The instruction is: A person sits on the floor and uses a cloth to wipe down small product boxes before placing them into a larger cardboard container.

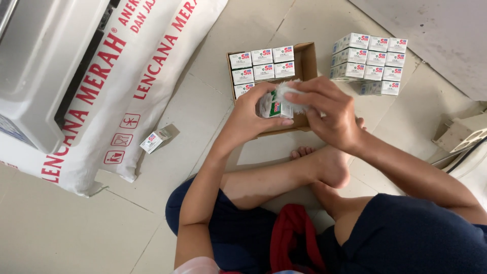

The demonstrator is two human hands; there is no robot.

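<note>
Head view, tiled floor: left hand (252,114) and right hand (324,109), fingers closed on one small white-and-green packet (276,105), held over a brown cardboard tray (306,63). Tray holds white small boxes (261,65) at 12 o'clock. Stacked white boxes (369,63) at 2 o'clock; single loose box (152,141) at 9 o'clock beside a white printed sack (137,76)

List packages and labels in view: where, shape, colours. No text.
Small white-and-green packet: centre, held between left hand and right hand.
Open brown cardboard tray: floor ahead, white cartons in rows.
Stacked white cartons: right of tray.
Lone white carton: floor, left.
White woven sack: far left, red print.
</note>
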